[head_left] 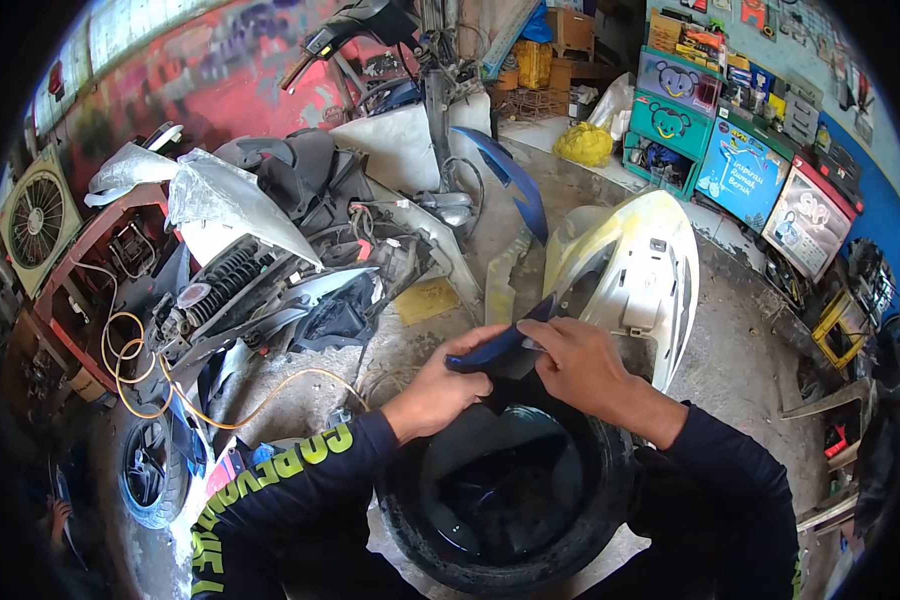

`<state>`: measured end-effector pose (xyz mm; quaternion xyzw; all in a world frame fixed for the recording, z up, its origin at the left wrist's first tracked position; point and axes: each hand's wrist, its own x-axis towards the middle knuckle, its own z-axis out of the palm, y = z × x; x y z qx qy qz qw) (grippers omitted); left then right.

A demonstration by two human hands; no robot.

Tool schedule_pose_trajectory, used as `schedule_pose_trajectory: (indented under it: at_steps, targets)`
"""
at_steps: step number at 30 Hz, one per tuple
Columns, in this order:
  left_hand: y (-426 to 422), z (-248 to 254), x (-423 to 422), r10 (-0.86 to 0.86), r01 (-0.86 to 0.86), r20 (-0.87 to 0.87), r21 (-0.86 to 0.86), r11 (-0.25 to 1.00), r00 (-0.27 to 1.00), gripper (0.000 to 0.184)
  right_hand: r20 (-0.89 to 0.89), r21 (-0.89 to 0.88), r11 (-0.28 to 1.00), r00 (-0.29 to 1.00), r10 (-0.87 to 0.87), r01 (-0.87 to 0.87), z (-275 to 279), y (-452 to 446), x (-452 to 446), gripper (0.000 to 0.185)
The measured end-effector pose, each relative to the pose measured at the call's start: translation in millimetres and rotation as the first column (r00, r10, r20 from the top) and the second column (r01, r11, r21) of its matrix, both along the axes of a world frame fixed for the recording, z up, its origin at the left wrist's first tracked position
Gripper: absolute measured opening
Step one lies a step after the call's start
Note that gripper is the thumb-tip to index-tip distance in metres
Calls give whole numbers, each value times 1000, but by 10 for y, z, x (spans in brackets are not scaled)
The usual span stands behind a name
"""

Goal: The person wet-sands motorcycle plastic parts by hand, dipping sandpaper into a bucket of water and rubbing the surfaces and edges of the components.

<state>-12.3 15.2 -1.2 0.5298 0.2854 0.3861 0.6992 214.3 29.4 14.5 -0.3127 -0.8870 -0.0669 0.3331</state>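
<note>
My left hand (440, 392) grips a narrow dark blue plastic panel (490, 350), thumb below and fingers along its upper edge. Against the panel's right part presses my right hand (582, 368), its fingers pinched together. A small pale edge shows at those fingertips; what it belongs to is too small to tell. Below both hands stands a round black tub (402, 525) that looks like a tire, with dark, shiny liquid inside. Just beyond my right hand lies a white and yellowish motorbike body panel (670, 255).
A curved blue panel (510, 180) stands farther ahead. A partly dismantled motorbike (435, 120) and grey body parts (290, 175) fill the left. An orange hose (270, 392) crosses the floor near a wheel (150, 470). Drawers (670, 130) stand at the right wall.
</note>
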Motion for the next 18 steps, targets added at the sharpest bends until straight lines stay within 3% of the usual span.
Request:
schedule_pose_trajectory:
  at_steps: [2,4,7,13,18]
  targets:
    - [23,-4,-17,13,-12,57,-16,1000,998,74,18,-45,998,999,-41,42,0,-85,-4,51]
    - [15,62,-27,33,-23,182,-58,998,983,73,109,-338,936,992,-68,101,-24,-174,-24,74]
    - [-5,80,-41,12,11,233,-95,995,972,73,98,-372,927,995,-20,56,-54,-229,-81,86]
    - [7,31,-59,-11,27,201,-79,997,979,75,32,-314,939,987,157,-139,-89,-254,-174,89]
    - [48,-42,-22,-36,53,236,-66,996,971,74,63,-317,936,981,183,-154,-34,-343,-275,89]
